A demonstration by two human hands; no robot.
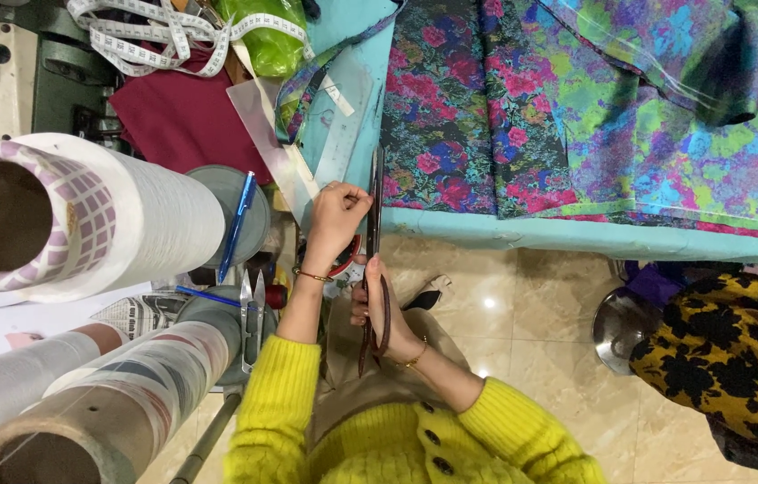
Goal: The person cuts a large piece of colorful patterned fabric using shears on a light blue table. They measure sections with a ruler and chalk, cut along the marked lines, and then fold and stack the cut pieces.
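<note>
My right hand (385,314) grips the dark handles of a large pair of scissors (373,233) whose blades point up at the left edge of a floral fabric (576,108) lying on a turquoise table (504,235). My left hand (336,215) pinches the fabric edge beside the blades, near the table's front corner. Both arms wear yellow knit sleeves. A clear plastic ruler (343,125) lies on the table just above my left hand.
Big white thread cones (83,215) crowd the left. A blue pen (236,224), a measuring tape (155,36), maroon cloth (181,116) and a green bag (267,36) lie at upper left. Yellow-black patterned cloth (737,350) and a metal bowl (619,327) sit lower right on the tiled floor.
</note>
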